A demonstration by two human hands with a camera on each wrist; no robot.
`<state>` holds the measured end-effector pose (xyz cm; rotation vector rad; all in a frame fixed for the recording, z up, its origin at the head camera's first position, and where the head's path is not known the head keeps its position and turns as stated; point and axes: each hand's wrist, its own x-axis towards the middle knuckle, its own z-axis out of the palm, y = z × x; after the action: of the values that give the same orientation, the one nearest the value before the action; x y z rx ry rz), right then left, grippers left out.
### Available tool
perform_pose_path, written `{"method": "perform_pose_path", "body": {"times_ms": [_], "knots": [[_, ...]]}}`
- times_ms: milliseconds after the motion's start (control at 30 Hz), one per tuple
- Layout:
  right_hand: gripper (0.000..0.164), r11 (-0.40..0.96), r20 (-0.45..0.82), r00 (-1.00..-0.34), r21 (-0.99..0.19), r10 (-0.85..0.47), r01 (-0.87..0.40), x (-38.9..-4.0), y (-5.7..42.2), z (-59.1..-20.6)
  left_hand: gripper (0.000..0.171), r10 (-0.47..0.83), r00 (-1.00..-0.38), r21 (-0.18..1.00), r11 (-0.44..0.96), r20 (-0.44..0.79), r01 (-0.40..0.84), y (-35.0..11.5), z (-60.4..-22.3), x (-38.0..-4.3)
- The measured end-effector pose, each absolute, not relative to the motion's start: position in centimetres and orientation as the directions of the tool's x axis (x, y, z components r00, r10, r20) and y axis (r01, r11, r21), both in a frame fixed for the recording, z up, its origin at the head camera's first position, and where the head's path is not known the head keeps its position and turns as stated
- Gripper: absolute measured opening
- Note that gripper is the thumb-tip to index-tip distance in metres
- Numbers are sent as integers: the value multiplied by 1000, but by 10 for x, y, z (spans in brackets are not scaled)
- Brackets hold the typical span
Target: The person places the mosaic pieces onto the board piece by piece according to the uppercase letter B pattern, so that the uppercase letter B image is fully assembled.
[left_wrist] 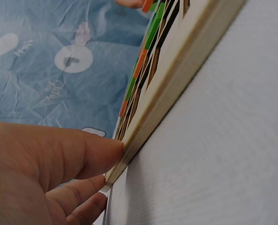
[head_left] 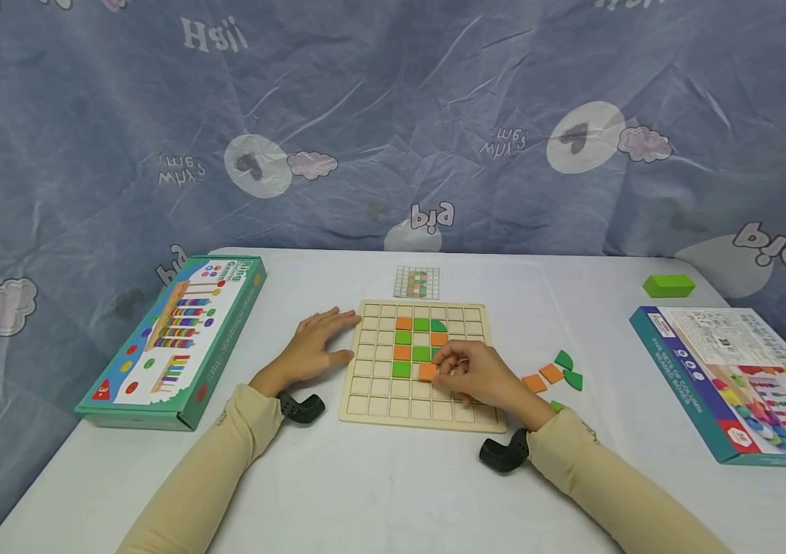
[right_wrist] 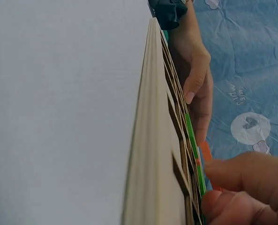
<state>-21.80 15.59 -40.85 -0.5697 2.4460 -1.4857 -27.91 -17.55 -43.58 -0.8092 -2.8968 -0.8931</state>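
Observation:
A wooden grid board [head_left: 379,408] lies on the white table, with orange and green square tiles and green rounded tiles set in its middle cells. My right hand [head_left: 472,373] pinches an orange square tile [head_left: 427,372] between thumb and fingers, low over the board beside a green tile [head_left: 401,369]. In the right wrist view the orange tile [right_wrist: 206,152] stands tilted at the fingertips. My left hand [head_left: 315,344] rests at the board's left edge, fingers loosely extended. In the left wrist view, the thumb [left_wrist: 99,152] touches the board's side.
A small pattern card [head_left: 417,282] lies behind the board. Loose orange tiles [head_left: 534,382] and green rounded tiles [head_left: 573,380] lie to its right. A green box [head_left: 220,346] stands left; another box [head_left: 746,385] and a green block [head_left: 668,286] are at the right.

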Motion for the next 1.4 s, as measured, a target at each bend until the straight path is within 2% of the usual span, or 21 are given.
{"method": "perform_pose_path", "body": {"times_ms": [233, 900, 1100, 1400], "knots": [[20, 480, 15, -918, -849, -397, -222, -221, 147, -409, 68, 472, -869, 529, 704, 149, 474, -175, -435, -278], [22, 527, 5, -920, -819, -392, -229, -223, 142, -408, 69, 472, -870, 532, 705, 142, 469, -175, -435, -278], [24, 479, -16, -901, -851, -433, -215, -223, 146, -406, 70, 471, -872, 530, 710, 130, 463, -173, -433, -278], [28, 347, -80, -861, -931, -502, -115, -224, 162, -402, 70, 470, -873, 534, 709, 130, 461, -174, -434, -277]]}}
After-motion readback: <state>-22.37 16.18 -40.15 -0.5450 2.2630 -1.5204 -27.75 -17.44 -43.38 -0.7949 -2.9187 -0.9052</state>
